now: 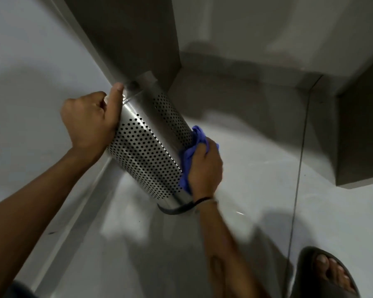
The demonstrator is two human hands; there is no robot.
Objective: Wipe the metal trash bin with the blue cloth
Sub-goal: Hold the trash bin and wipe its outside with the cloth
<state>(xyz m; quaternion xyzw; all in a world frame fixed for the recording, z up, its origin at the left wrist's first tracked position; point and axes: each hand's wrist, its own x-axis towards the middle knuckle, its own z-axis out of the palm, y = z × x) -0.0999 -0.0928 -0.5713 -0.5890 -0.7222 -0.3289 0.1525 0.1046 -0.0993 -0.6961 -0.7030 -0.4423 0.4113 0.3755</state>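
My right hand [205, 166] has its fingers closed on the blue cloth [188, 157], pressing it against the right side of the metal trash bin [146, 143]. My left hand [91, 119] clamps the bin's opposite side, thumb laid along the wall toward its far end. The bin hangs tilted in the air, above the pale floor [256, 190]. I judge the smooth steel could slip from the left grip if the wiping pushes too hard. The bin is shiny, perforated with dark holes, with a plain band and dark rim at its near end.
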